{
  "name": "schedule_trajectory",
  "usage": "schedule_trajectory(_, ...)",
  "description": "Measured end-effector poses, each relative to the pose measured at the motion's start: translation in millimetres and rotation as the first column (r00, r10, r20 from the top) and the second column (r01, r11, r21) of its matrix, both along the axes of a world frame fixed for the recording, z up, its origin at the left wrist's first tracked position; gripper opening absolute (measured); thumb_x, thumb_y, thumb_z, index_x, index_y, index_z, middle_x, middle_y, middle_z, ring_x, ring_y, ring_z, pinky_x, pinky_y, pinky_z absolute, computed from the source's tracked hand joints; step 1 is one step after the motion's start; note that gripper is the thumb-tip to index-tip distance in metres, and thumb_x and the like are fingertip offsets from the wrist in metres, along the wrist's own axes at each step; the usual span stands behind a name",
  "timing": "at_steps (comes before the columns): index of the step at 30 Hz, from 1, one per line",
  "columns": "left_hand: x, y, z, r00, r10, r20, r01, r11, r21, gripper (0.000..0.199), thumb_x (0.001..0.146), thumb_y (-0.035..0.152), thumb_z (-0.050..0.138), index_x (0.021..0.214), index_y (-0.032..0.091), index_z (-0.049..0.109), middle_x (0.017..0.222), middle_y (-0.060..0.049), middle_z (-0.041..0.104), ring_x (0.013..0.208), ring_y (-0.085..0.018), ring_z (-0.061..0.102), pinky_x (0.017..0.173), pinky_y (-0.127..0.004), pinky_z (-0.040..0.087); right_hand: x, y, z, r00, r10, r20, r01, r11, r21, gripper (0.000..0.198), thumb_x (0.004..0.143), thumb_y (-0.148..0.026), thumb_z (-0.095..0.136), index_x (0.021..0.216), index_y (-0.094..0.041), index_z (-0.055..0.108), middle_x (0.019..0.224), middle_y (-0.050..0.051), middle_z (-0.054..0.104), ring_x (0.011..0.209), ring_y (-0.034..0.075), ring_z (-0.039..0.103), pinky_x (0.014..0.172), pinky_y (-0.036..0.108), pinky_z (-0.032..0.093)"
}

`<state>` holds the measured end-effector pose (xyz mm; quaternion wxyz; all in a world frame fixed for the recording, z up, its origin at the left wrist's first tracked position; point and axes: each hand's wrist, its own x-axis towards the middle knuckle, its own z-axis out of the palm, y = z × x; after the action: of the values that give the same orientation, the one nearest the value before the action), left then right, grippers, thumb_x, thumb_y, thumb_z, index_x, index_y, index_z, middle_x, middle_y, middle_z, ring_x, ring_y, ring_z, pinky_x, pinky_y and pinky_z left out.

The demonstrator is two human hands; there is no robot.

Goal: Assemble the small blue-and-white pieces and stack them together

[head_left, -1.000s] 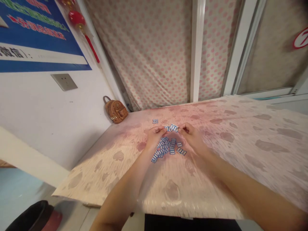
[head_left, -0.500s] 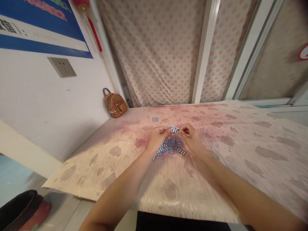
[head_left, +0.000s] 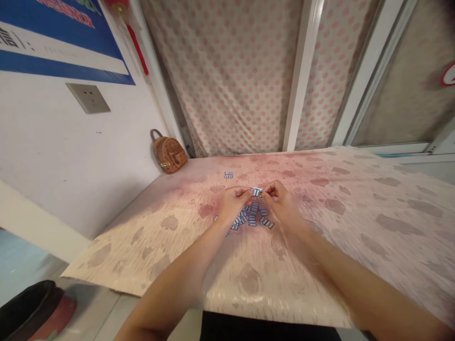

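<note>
both grips pinch one short tile row (head_left: 256, 192), left hand (head_left: 232, 204), right hand (head_left: 283, 206)

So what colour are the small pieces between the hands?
Blue and white, striped pieces, seen in the head view.

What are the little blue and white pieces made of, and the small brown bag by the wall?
The little pieces look like hard, smooth plastic: flat, stiff and evenly striped, though too small to be sure. The small brown bag looks like leather or imitation leather, with a dull sheen and what seem to be tiny metal studs.
</note>
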<state>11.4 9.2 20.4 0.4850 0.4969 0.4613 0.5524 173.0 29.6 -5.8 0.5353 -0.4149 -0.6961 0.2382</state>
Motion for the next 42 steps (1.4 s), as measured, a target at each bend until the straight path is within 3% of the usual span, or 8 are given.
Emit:
schedule_trajectory(4, 1.0, -0.6, 1.8, 0.999, 0.053, 0.004, -0.053, 0.999, -0.011, 0.007, 0.083, 0.017, 0.068, 0.081, 0.015, 0.075, 0.077, -0.005, 0.076, 0.071, -0.017, 0.072, 0.064, -0.024, 0.054, 0.8, -2.3, 2.0, 0.997, 0.052, 0.060, -0.053, 0.998, 0.017, 0.040, 0.084, -0.030, 0.061, 0.122, -0.023, 0.052, 0.100, 0.004, 0.063, 0.081, 0.020, 0.063, 0.074, 0.034, 0.050)
schedule_trajectory(6, 0.4, -1.2, 2.0, 0.998, 0.055, 0.001, -0.055, 0.998, -0.010, 0.007, 0.083, 0.018, 0.069, 0.081, 0.015, 0.075, 0.077, -0.005, 0.076, 0.071, -0.017, 0.072, 0.064, -0.024, 0.054, 0.7, -4.5, 3.9, 0.990, 0.065, 0.126, -0.072, 0.996, 0.051, 0.045, 0.085, -0.026, 0.059, 0.130, -0.026, 0.052, 0.104, 0.005, 0.063, 0.083, 0.020, 0.064, 0.078, 0.035, 0.051)
schedule_trajectory(12, -2.9, -1.5, 1.2, 0.999, 0.035, 0.034, -0.034, 0.999, -0.026, 0.007, 0.082, 0.020, 0.069, 0.082, 0.017, 0.075, 0.077, -0.003, 0.076, 0.074, -0.016, 0.073, 0.064, -0.022, 0.051, 0.0, -9.5, 7.3, 0.971, 0.059, 0.232, -0.087, 0.990, 0.114, 0.031, 0.090, -0.023, 0.054, 0.121, -0.026, 0.059, 0.106, 0.005, 0.065, 0.084, 0.021, 0.063, 0.079, 0.035, 0.050)
schedule_trajectory(20, -2.2, -2.5, 1.8, 0.999, 0.017, 0.041, -0.015, 0.999, -0.046, 0.007, 0.083, 0.019, 0.069, 0.081, 0.017, 0.075, 0.077, -0.004, 0.076, 0.075, -0.017, 0.073, 0.067, -0.024, 0.051, 1.1, -8.4, 5.6, 0.975, 0.062, 0.213, -0.083, 0.992, 0.092, 0.029, 0.091, -0.025, 0.053, 0.119, -0.025, 0.061, 0.103, 0.005, 0.067, 0.081, 0.020, 0.063, 0.077, 0.034, 0.051)
schedule_trajectory(27, -8.4, 1.0, 4.1, 0.991, 0.132, 0.002, -0.132, 0.991, -0.006, 0.009, 0.084, 0.020, 0.068, 0.082, 0.016, 0.076, 0.081, -0.005, 0.077, 0.078, -0.018, 0.073, 0.069, -0.025, 0.053, 2.8, 3.5, -6.8, 0.989, 0.004, 0.147, -0.013, 0.998, 0.063, 0.028, 0.090, -0.027, 0.054, 0.117, -0.022, 0.060, 0.093, 0.004, 0.067, 0.084, 0.021, 0.064, 0.079, 0.034, 0.051)
schedule_trajectory(31, -16.2, 6.4, 4.2, 0.982, 0.190, 0.017, -0.190, 0.982, -0.018, 0.011, 0.085, 0.022, 0.068, 0.086, 0.015, 0.076, 0.084, -0.007, 0.077, 0.077, -0.017, 0.073, 0.065, -0.023, 0.052, 4.0, 15.0, -22.3, 0.946, -0.018, 0.323, 0.017, 1.000, 0.008, 0.017, 0.086, -0.022, 0.057, 0.102, -0.020, 0.064, 0.098, 0.007, 0.068, 0.089, 0.022, 0.065, 0.082, 0.036, 0.050)
schedule_trajectory(35, -20.2, 11.8, -0.5, 0.981, 0.191, 0.027, -0.191, 0.982, -0.011, 0.013, 0.084, 0.024, 0.068, 0.090, 0.015, 0.076, 0.086, -0.008, 0.077, 0.077, -0.016, 0.073, 0.057, -0.019, 0.048, 0.9, 22.2, -32.8, 0.843, 0.034, 0.537, -0.031, 0.999, -0.015, 0.029, 0.079, -0.022, 0.071, 0.106, -0.015, 0.065, 0.106, 0.012, 0.065, 0.096, 0.025, 0.063, 0.086, 0.037, 0.049)
schedule_trajectory(42, -24.7, 20.8, -7.4, 0.978, 0.199, 0.056, -0.203, 0.977, 0.060, 0.012, 0.082, 0.024, 0.070, 0.087, 0.013, 0.074, 0.080, -0.007, 0.075, 0.073, -0.017, 0.073, 0.052, -0.017, 0.047, 0.5, 20.3, -27.7, 0.815, 0.095, 0.572, -0.072, 0.995, -0.063, 0.022, 0.079, -0.021, 0.070, 0.100, -0.019, 0.068, 0.092, 0.005, 0.062, 0.079, 0.019, 0.060, 0.075, 0.032, 0.048)
